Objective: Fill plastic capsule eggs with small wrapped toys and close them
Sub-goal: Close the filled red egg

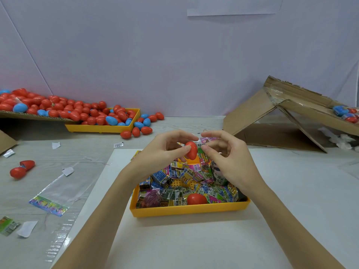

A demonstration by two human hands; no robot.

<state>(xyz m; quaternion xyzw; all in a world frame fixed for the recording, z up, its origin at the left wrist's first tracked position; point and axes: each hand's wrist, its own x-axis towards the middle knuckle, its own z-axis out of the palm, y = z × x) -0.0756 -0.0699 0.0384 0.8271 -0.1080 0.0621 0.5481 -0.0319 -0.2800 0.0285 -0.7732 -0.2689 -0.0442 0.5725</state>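
My left hand [165, 148] pinches a red capsule egg half [191, 150] above the far end of a yellow tray [186, 209]. My right hand [227, 152] holds a small wrapped toy [201, 147] against the egg's right side, fingers curled. The tray is full of several colourful wrapped toys [180, 183]. Another red egg piece [196, 199] lies among the wrappers at the tray's near edge.
A second yellow tray [103, 129] and a cardboard sheet at the far left hold several red and blue eggs [58, 107]. An open red egg [22, 168] lies at left beside an empty clear bag [58, 193]. A torn cardboard box [291, 117] stands at right.
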